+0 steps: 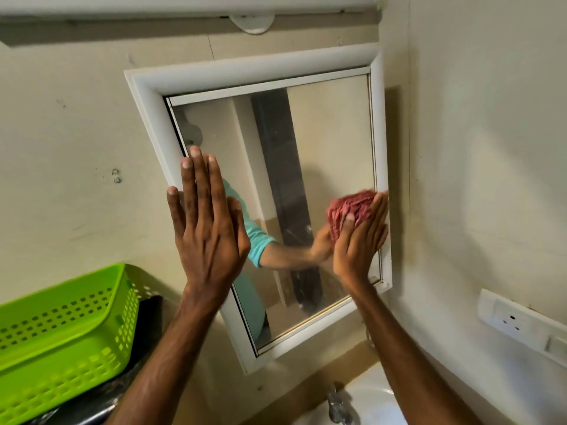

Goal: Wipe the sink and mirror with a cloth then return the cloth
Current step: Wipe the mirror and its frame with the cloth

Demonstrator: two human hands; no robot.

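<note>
Red and bunched, the cloth (pixel 349 211) is pressed by the right hand (pixel 360 237) against the mirror (pixel 322 142) at its right edge, the fingers closed around the wad and reaching onto the white frame (pixel 254 70). Well apart from it, the left hand (pixel 207 223) lies flat and spread, holding nothing, over the mirror's left edge, covering part of the glass and frame there. Around them, a green perforated basket (pixel 61 338) sits low on the left, a white socket plate (pixel 521 323) is fixed on the right wall, and the sink (pixel 377 400) with its metal tap (pixel 337 406) shows below the mirror between the forearms.
</note>
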